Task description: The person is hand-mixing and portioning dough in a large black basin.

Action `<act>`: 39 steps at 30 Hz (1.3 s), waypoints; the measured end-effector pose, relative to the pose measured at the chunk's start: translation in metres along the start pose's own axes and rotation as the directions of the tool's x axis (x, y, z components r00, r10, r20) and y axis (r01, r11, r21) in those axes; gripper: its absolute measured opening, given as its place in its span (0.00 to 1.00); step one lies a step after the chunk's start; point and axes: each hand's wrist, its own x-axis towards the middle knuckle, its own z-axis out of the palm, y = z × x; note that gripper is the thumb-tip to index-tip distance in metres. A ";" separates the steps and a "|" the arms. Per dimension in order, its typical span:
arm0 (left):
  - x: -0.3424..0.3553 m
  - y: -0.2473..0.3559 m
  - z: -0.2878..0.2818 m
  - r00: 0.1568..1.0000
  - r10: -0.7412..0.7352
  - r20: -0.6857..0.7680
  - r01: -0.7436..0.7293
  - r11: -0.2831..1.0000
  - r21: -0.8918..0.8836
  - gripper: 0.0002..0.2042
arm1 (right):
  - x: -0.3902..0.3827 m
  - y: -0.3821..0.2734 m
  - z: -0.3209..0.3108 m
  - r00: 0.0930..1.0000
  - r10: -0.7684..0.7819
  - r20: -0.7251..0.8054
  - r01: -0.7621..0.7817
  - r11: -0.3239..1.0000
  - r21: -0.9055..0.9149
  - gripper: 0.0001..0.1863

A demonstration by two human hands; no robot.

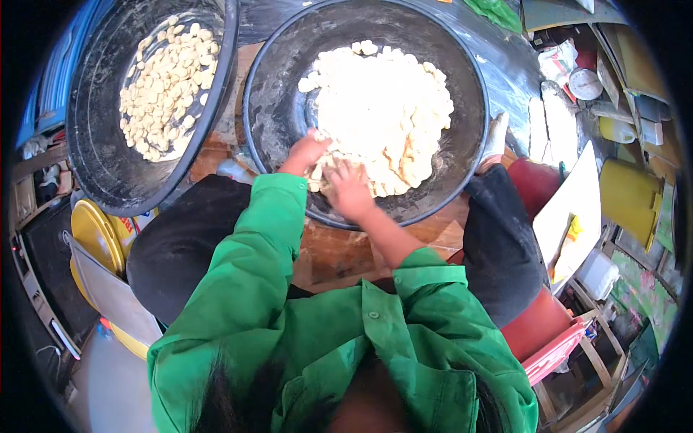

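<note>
Hair (pixel 216 393) was cut off below; left hand (pixel 307 152) and right hand (pixel 351 192) touched pale lumps (pixel 415 141) in black basin (pixel 278 90); fingers partly hidden, could not tell whether grasping; glare blanked most lumps

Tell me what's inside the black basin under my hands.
Pale lumps, partly washed out by glare, are heaped in the basin; your left fingers and right fingers touch their near edge. The basin floor beneath is covered.
</note>
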 end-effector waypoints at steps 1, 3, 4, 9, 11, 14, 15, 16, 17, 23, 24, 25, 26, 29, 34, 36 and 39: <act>-0.010 0.013 -0.003 1.000 0.010 0.009 -0.010 1.000 0.001 0.22 | 0.004 0.027 -0.006 0.999 -0.035 -0.039 0.034 0.999 -0.010 0.36; -0.031 0.036 -0.024 0.766 0.362 0.532 -0.201 0.920 -0.337 0.25 | 0.005 0.085 -0.021 0.995 -0.052 -0.087 0.045 0.996 -0.083 0.36; -0.026 0.033 -0.031 0.772 0.357 0.525 -0.199 0.921 -0.334 0.25 | 0.007 0.109 -0.027 0.995 -0.039 -0.096 0.025 0.990 -0.141 0.36; 0.005 0.018 -0.041 0.898 0.185 0.400 0.015 0.895 -0.446 0.22 | 0.015 0.087 -0.004 0.898 0.278 -0.341 -0.307 0.951 -0.031 0.39; 0.017 -0.017 -0.029 0.947 0.217 0.236 0.046 0.635 -0.771 0.21 | 0.015 0.001 0.014 0.914 0.367 -0.176 -0.363 0.930 0.056 0.39; 0.004 0.007 -0.003 0.835 0.185 0.518 0.313 0.614 -0.725 0.21 | 0.002 -0.048 0.019 0.951 0.309 0.031 -0.304 0.906 0.296 0.37; -0.003 0.013 -0.001 0.734 0.069 0.676 0.491 0.634 -0.597 0.18 | -0.001 -0.040 0.015 0.948 0.317 0.030 -0.311 0.903 0.295 0.37; -0.006 0.013 0.000 0.730 0.072 0.680 0.491 0.637 -0.594 0.18 | -0.007 -0.024 0.009 0.967 0.256 -0.013 -0.227 0.877 0.423 0.37; -0.010 0.006 -0.003 0.633 0.094 0.769 0.498 0.711 -0.497 0.17 | -0.016 -0.012 -0.001 0.979 0.192 -0.065 -0.127 0.832 0.541 0.37; -0.031 0.037 -0.034 0.674 0.043 0.738 0.403 0.816 -0.415 0.15 | -0.036 0.047 0.014 0.746 0.665 -0.036 -0.628 0.720 0.294 0.47; -0.027 0.030 -0.033 0.679 0.038 0.733 0.406 0.813 -0.418 0.15 | -0.028 0.035 0.031 0.712 0.702 -0.030 -0.675 0.695 0.246 0.50; -0.019 0.018 -0.028 0.728 0.131 0.673 0.459 0.636 -0.621 0.15 | -0.015 0.011 0.035 0.745 0.657 0.116 -0.643 0.659 0.390 0.53; -0.013 0.006 -0.030 0.792 0.193 0.579 0.472 0.408 -0.781 0.14 | 0.003 -0.020 0.034 0.782 0.571 0.251 -0.605 0.598 0.525 0.55; 0.003 0.000 -0.036 0.886 0.145 0.440 0.330 0.468 -0.820 0.11 | 0.033 -0.068 0.023 0.853 0.431 0.294 -0.510 0.573 0.641 0.51; 0.001 0.048 -0.095 0.936 0.180 0.304 0.072 0.745 -0.663 0.11 | 0.029 -0.032 -0.028 0.946 0.212 -0.244 0.023 0.709 0.704 0.26; 0.013 0.052 -0.105 0.949 0.199 0.247 -0.021 0.817 -0.577 0.11 | 0.031 0.000 -0.035 0.874 0.211 -0.438 -0.049 0.934 0.354 0.25; 0.041 0.047 -0.113 0.922 0.302 0.241 -0.223 0.926 -0.305 0.11 | 0.025 0.032 0.000 0.862 0.331 -0.385 -0.272 0.941 0.199 0.32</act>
